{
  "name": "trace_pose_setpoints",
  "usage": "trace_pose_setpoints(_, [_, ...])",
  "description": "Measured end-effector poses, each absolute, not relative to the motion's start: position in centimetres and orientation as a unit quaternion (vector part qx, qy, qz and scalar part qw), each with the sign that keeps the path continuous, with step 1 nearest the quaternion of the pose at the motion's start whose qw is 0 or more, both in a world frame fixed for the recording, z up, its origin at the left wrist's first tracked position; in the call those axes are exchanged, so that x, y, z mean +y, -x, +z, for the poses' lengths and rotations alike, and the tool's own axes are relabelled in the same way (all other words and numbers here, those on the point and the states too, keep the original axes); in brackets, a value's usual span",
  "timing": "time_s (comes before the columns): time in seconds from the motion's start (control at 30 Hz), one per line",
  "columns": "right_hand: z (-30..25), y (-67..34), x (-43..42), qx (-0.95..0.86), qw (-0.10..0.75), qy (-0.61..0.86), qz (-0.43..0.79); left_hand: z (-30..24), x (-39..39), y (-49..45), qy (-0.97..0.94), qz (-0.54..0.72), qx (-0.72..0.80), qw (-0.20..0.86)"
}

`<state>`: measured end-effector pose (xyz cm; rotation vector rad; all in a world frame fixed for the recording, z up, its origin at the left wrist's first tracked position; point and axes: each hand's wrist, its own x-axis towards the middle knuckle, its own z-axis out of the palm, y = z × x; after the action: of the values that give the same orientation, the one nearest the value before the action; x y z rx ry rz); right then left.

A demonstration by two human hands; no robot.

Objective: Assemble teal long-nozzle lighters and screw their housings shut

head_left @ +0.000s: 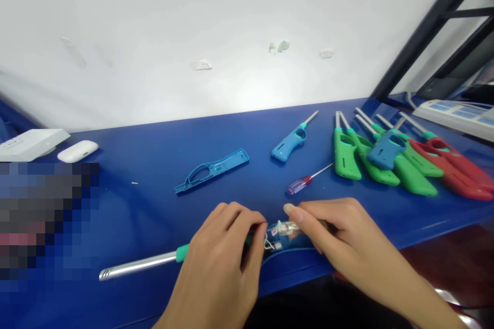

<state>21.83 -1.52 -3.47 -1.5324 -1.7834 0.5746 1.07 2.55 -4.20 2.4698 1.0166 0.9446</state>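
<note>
Low in the view lies an opened blue utility lighter (143, 264), its metal tube and green collar pointing left. My left hand (221, 262) is closed around its middle, thumb and index finger pinching near the thin white wires; what sits between those fingertips is hidden. My right hand (343, 234) grips the clear fuel tank (287, 227) at the handle end, thumb on top and the other fingers partly hidden. The tank rests at or in the blue shell. Beyond the hands lies the loose blue half of a lighter casing (230, 161), inner side up.
A purple screwdriver (299, 185) and a whole blue lighter (288, 145) lie behind my right hand. To the right is a pile of green, blue and red lighters (419, 175). A white earbud case (78, 151) and white box (33, 144) stand left, and a power strip (459, 113) far right.
</note>
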Motion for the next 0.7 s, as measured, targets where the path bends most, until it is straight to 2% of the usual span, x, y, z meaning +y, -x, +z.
trace_pose_setpoints(0.7, [-3.6,-22.0,-1.58,-0.663,0.354,0.615,0.237,-3.89,2.1,-0.82,-0.856,0.303,0.373,0.191])
